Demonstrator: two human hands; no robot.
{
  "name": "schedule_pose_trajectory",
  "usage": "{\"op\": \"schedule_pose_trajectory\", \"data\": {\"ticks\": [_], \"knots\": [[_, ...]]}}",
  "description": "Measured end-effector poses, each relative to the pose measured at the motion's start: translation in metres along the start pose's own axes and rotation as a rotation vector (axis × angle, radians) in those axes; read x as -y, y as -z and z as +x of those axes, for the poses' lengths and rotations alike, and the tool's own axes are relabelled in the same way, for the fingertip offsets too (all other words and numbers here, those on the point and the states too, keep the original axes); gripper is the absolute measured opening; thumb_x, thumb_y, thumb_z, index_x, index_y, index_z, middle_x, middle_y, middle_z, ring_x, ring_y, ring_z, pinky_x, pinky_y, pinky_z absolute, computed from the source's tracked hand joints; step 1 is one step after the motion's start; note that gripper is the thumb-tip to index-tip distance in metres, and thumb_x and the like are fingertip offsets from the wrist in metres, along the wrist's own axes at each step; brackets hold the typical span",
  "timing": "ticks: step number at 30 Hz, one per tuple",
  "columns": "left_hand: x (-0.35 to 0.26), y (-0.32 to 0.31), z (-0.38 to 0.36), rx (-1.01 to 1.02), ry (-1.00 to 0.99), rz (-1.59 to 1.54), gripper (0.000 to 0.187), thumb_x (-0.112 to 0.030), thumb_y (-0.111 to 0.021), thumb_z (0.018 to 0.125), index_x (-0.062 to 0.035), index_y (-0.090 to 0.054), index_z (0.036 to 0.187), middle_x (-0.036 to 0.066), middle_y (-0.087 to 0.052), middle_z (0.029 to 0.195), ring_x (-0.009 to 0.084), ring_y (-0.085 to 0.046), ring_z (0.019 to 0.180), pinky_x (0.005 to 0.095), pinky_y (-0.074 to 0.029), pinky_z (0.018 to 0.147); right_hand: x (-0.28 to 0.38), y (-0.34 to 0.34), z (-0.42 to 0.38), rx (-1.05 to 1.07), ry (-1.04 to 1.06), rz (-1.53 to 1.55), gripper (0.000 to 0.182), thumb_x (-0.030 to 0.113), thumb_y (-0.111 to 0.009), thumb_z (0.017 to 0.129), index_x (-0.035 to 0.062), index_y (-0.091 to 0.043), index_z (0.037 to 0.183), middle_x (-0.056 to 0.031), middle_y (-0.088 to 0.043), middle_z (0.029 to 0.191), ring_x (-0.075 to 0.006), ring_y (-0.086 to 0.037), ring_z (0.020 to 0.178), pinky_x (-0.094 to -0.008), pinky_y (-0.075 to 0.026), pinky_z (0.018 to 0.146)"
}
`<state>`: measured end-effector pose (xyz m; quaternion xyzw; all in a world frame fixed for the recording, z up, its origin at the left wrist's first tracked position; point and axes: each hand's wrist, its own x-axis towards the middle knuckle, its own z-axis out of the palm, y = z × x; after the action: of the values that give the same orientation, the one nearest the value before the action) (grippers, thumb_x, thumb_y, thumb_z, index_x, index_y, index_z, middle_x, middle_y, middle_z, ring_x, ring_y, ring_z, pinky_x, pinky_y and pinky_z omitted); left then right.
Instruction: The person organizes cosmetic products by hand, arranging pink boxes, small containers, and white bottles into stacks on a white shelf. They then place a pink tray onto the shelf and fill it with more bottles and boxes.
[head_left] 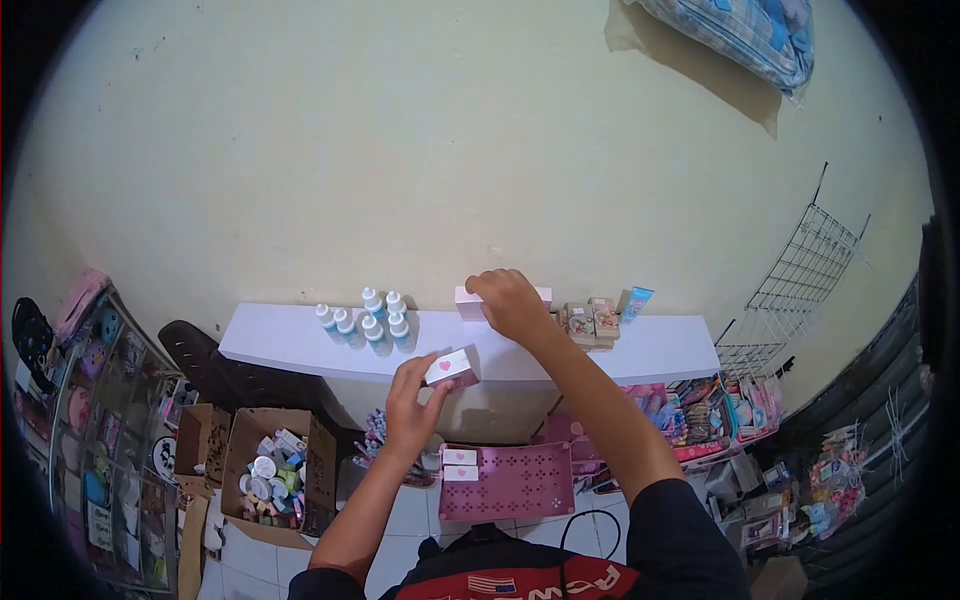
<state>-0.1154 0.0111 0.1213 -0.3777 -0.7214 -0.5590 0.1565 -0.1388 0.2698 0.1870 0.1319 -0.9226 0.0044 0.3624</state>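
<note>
My left hand (407, 405) grips a small white and pink box (453, 368) with a pink heart on it, at the front edge of the white shelf (270, 335). Farther back, my right hand (511, 302) is closed over pale pink boxes (468, 303) standing against the wall; its fingertips are partly hidden. Below the shelf, a pink basket (525, 482) holds white boxes (460, 473) at its left end. Several white-capped bottles (374, 330) stand to the left on the shelf. Right of my right hand are brown patterned boxes (580, 322) and a blue tube (636, 303).
An open carton (268, 480) full of small containers sits on the floor at left, near a glass display case (105, 430). Packaged goods (700, 415) fill a rack at right, below a wire grid (808, 260). A dark chair (225, 370) stands behind the carton.
</note>
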Motion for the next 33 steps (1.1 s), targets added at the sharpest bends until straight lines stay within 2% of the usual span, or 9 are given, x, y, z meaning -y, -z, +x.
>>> {"op": "schedule_pose_trajectory", "data": {"ticks": [2, 6, 8, 12, 16, 20, 24, 26, 33], "knots": [[0.001, 0.010, -0.011, 0.006, 0.060, -0.056, 0.049, -0.001, -0.080, 0.088, -0.0016, -0.063, 0.134, 0.013, -0.063, 0.126, 0.0232, -0.065, 0.113, 0.0351, -0.059, 0.088, 0.007, 0.007, -0.001, 0.045, -0.027, 0.133, 0.030, 0.001, -0.071, 0.079, 0.0081, -0.064, 0.108, -0.0108, -0.069, 0.107, -0.0318, -0.068, 0.100, -0.0434, -0.053, 0.089], [-0.003, 0.032, -0.026, 0.043, 0.275, -0.164, 0.047, -0.002, -0.080, 0.088, -0.0035, -0.066, 0.132, 0.008, -0.063, 0.125, 0.0182, -0.064, 0.114, 0.0310, -0.058, 0.087, 0.040, 0.052, -0.008, 0.076, -0.208, 0.402, 0.033, 0.002, -0.071, 0.082, 0.0059, -0.065, 0.115, -0.0125, -0.069, 0.115, -0.0340, -0.068, 0.102, -0.0418, -0.056, 0.089], [0.003, 0.038, -0.036, 0.049, 0.353, -0.210, 0.047, -0.003, -0.081, 0.087, -0.0040, -0.067, 0.132, 0.009, -0.065, 0.122, 0.0179, -0.066, 0.111, 0.0282, -0.057, 0.080, 0.051, 0.065, -0.019, 0.100, -0.308, 0.548, 0.037, 0.007, -0.073, 0.086, 0.0048, -0.066, 0.122, -0.0119, -0.069, 0.122, -0.0298, -0.069, 0.105, -0.0384, -0.058, 0.089], [0.027, 0.039, -0.059, 0.065, 0.352, -0.301, 0.046, -0.003, -0.080, 0.088, -0.0008, -0.066, 0.132, 0.008, -0.065, 0.116, 0.0140, -0.064, 0.106, 0.0251, -0.052, 0.084, 0.075, 0.091, -0.050, 0.149, -0.496, 0.735, 0.040, 0.010, -0.075, 0.087, 0.0046, -0.066, 0.125, -0.0100, -0.068, 0.124, -0.0238, -0.069, 0.108, -0.0360, -0.060, 0.088], [0.024, 0.040, -0.077, 0.176, 0.502, -0.385, 0.046, -0.004, -0.080, 0.089, 0.0010, -0.065, 0.133, 0.007, -0.064, 0.115, 0.0129, -0.063, 0.104, 0.0255, -0.051, 0.085, 0.090, 0.099, -0.095, 0.145, -0.583, 0.814, 0.043, 0.011, -0.076, 0.087, 0.0038, -0.066, 0.128, -0.0094, -0.067, 0.126, -0.0200, -0.068, 0.112, -0.0339, -0.061, 0.088], [0.023, 0.036, -0.099, 0.280, 0.499, -0.352, 0.046, -0.004, -0.080, 0.090, 0.0013, -0.065, 0.133, 0.006, -0.063, 0.114, 0.0122, -0.064, 0.101, 0.0253, -0.052, 0.084, 0.104, 0.106, -0.136, 0.198, -0.739, 0.857, 0.046, 0.010, -0.077, 0.086, 0.0022, -0.065, 0.129, -0.0121, -0.067, 0.126, -0.0191, -0.069, 0.109, -0.0333, -0.061, 0.089], [0.013, 0.034, -0.117, 0.436, 0.499, -0.294, 0.043, -0.006, -0.080, 0.090, -0.0012, -0.066, 0.131, 0.006, -0.065, 0.116, 0.0148, -0.065, 0.108, 0.0280, -0.056, 0.088, 0.116, 0.096, -0.182, 0.192, -0.846, 0.885, 0.047, 0.009, -0.077, 0.086, 0.0015, -0.065, 0.130, -0.0130, -0.067, 0.123, -0.0198, -0.070, 0.107, -0.0334, -0.060, 0.090], [0.010, 0.032, -0.126, 0.521, 0.470, -0.241, 0.042, -0.007, -0.081, 0.089, -0.0030, -0.067, 0.129, 0.007, -0.066, 0.116, 0.0152, -0.065, 0.108, 0.0281, -0.056, 0.089, 0.120, 0.085, -0.204, 0.160, -0.758, 0.806, 0.049, 0.009, -0.078, 0.085, 0.0010, -0.065, 0.131, -0.0121, -0.068, 0.119, -0.0205, -0.070, 0.106, -0.0334, -0.060, 0.090], [0.009, 0.026, -0.142, 0.605, 0.343, -0.115, 0.043, -0.011, -0.082, 0.088, -0.0042, -0.067, 0.129, 0.012, -0.067, 0.118, 0.0245, -0.068, 0.108, 0.0336, -0.056, 0.088, 0.144, 0.084, -0.229, 0.214, -0.814, 0.773, 0.047, 0.011, -0.078, 0.084, -0.0004, -0.067, 0.128, -0.0119, -0.068, 0.115, -0.0215, -0.070, 0.103, -0.0331, -0.059, 0.090]]}}
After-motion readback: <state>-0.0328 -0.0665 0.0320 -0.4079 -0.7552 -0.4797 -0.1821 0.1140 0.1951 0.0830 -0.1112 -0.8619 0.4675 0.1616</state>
